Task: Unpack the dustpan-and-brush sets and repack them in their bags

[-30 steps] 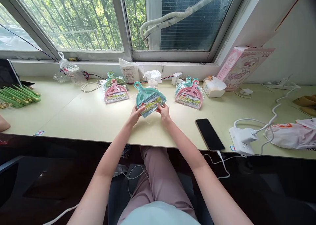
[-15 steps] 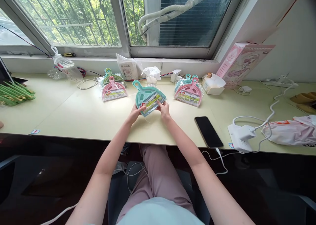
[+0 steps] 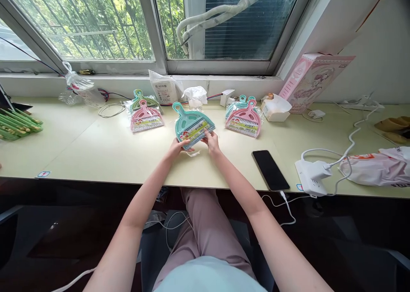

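Note:
A teal mini dustpan set (image 3: 191, 124) in a clear plastic bag lies tilted on the pale green desk (image 3: 96, 151), handle pointing away to the left. My left hand (image 3: 177, 147) pinches its near left corner. My right hand (image 3: 211, 141) pinches the near right edge of the bag. Loose clear plastic shows below the pan between my hands. Left of it lies a pile of pink and green packed dustpan sets (image 3: 145, 112). To its right sits another pile of pink and teal sets (image 3: 244, 118).
A black phone (image 3: 270, 170) on a cable lies right of my hands. A white power strip (image 3: 312, 177) and a white bag (image 3: 378, 167) sit further right. Green sticks (image 3: 17, 124) lie far left. A pink box (image 3: 312, 80), tissue box (image 3: 275, 110) and packets line the window sill.
My view shifted slightly downward. My hands drew a little closer together on the teal dustpan set and its bag bunched under it. Little else differs.

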`<state>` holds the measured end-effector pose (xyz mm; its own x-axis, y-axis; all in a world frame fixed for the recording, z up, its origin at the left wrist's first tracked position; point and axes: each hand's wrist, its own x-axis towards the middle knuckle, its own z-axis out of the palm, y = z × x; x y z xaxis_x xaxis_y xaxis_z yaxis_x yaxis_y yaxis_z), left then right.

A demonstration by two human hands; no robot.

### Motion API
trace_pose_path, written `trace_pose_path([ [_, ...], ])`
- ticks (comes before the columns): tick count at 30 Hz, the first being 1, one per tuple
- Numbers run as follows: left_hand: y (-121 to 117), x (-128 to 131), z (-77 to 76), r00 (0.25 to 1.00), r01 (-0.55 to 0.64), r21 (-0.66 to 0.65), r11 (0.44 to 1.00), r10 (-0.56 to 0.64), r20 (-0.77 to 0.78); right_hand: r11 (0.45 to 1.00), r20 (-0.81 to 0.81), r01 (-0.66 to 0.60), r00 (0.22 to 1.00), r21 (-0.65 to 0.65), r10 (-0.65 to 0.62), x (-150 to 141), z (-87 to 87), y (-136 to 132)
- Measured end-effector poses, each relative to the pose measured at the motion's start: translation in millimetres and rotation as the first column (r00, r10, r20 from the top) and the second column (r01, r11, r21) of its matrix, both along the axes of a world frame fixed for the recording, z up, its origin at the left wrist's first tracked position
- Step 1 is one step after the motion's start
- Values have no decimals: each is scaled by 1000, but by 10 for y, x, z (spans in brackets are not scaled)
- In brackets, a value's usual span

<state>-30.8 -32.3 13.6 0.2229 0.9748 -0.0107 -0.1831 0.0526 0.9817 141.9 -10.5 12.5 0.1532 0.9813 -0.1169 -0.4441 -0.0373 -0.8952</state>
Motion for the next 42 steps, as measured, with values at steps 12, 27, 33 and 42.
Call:
trace_pose_path([
  [12, 81, -469, 139, 921, -357, 36, 933, 345, 182, 829, 786, -155, 448, 538, -426, 162, 205, -193],
  [27, -22, -480, 157, 990, 8, -19, 1000, -10, -138, 776, 652, -129, 636, 618, -414, 277, 311, -102],
  [33, -41, -446, 123, 967, 126, -29, 992, -129, -218, 846, 650, -25, 653, 532, -389, 249, 199, -52],
  [42, -27, -420, 112, 950, 178, 24, 984, -165, -264, 903, 577, 30, 760, 428, -299, 219, 31, 47],
])
